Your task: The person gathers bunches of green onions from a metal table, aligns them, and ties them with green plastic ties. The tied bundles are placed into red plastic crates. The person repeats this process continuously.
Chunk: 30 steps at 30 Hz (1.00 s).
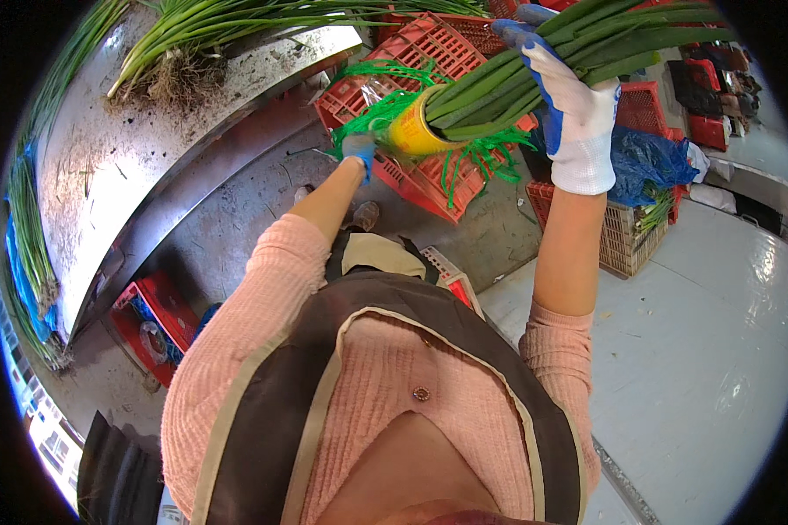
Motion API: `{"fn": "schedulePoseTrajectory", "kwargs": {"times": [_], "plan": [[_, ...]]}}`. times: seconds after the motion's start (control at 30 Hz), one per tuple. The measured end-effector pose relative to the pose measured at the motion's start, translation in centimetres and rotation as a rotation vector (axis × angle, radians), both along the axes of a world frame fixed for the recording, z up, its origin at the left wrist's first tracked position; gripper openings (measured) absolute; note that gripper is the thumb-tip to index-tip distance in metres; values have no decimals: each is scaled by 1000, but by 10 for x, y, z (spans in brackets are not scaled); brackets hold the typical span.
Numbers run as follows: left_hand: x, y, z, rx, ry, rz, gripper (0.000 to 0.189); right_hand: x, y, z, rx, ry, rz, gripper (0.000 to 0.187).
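A bundle of green onions [604, 49] slants across the top right, its leaves running into the wide mouth of a yellow cylinder, apparently a can [415, 131]. My right hand [574, 108], in a white knit glove with blue coating, holds the bundle along its leaves. At the can's other end is my left hand [358, 146], in a blue-grey glove and blurred; its fingers look curled, but what they grip is not clear. Green netting [384, 111] lies around and behind the can. Beneath it stands a red plastic crate [427, 49].
On the left, a metal table [98, 170] carries rooted green onions [177, 46] and scattered soil. A red crate [171, 308] sits by its base. To the right, a beige crate [630, 239] stands under blue plastic sheeting [650, 157]. My shoe [366, 215] rests on the floor.
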<state>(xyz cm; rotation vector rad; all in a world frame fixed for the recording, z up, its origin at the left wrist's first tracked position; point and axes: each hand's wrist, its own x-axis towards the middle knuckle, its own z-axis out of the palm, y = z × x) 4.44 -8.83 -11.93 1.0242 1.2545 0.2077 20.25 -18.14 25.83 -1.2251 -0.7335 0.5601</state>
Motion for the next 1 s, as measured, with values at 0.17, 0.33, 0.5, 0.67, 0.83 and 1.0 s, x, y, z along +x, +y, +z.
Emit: {"fn": "schedulePoseTrajectory", "kwargs": {"times": [0.17,0.33,0.5,0.67,0.83,1.0], "plan": [[-51,8,32,-114,-323,354,15,-7,2,15,141,335,280,28],[-54,34,58,85,-502,350,12,-6,-5,16,79,203,278,24],[-52,49,72,120,-328,296,22,5,-12,7,-14,-236,351,41],[-23,46,191,-131,-666,211,31,14,-16,-6,108,62,543,37],[17,21,368,-5,-940,-9,27,1,-15,-5,123,-86,545,27],[3,6,436,55,-1178,-182,27,-1,-16,29,-70,-400,486,23]]}}
